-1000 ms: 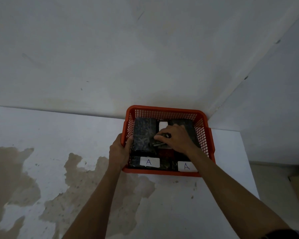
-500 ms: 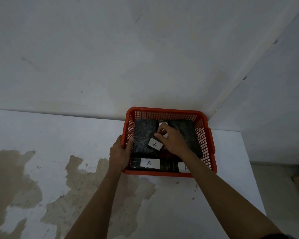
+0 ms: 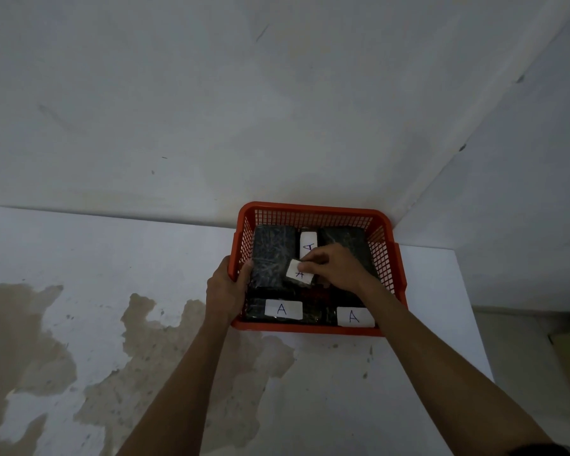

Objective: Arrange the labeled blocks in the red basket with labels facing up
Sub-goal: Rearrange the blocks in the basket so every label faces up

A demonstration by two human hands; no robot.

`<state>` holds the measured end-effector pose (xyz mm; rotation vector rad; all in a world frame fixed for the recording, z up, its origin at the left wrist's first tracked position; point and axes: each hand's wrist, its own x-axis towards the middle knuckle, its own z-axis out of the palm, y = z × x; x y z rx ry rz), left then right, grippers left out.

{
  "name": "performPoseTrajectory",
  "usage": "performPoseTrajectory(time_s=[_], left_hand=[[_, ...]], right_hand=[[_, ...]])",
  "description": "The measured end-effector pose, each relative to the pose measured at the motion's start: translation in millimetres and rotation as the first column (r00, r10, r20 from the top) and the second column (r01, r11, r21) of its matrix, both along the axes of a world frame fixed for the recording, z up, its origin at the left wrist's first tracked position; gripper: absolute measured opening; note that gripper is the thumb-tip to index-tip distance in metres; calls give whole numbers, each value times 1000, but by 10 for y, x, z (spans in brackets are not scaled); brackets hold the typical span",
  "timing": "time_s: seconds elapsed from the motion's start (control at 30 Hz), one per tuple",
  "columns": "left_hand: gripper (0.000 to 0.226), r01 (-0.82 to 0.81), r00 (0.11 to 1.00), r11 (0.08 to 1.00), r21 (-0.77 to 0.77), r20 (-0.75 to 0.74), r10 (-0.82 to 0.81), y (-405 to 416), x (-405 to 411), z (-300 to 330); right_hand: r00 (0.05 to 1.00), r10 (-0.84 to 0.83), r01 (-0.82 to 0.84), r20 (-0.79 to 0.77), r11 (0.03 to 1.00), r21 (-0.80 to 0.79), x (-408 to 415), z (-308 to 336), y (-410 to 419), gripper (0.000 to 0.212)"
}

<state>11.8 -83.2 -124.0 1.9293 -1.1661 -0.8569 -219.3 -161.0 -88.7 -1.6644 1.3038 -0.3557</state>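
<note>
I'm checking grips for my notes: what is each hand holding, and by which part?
The left hand grips the red basket by its left rim. The right hand holds a small labeled block by its far edge, at fingertip level.

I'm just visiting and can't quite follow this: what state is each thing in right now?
red basket: upright, steadied at its left wall.
left hand: grip shut on the basket wall.
right hand: pinching a small block.
small block: held, label up.
front blocks: lying flat, A labels up.
</note>
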Motion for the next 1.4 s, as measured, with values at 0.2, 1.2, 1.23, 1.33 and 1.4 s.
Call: performPoseTrajectory(time_s=[0.2, 1.2, 1.23, 1.33, 1.4], left_hand=[[72, 5, 1000, 1000, 4, -9, -5, 0, 1, 0], [70, 3, 1000, 1000, -2, -7, -3, 10, -8, -18], [70, 1, 1000, 1000, 0, -6, -1, 9, -7, -17], [73, 2, 1000, 1000, 8, -4, -2, 8, -6, -14], [73, 2, 1000, 1000, 2, -3, -2, 6, -1, -17]], right_hand=[[932, 177, -212, -316, 974, -80, -203, 92, -18, 22], [867, -427, 305, -258, 862, -404, -359, -207, 428, 70], [874, -433, 326, -221, 859, -394, -378, -200, 409, 68], [901, -430, 405, -46, 876, -261, -479, -177, 362, 63], [895, -445, 440, 20, 878, -189, -565, -158, 354, 59]])
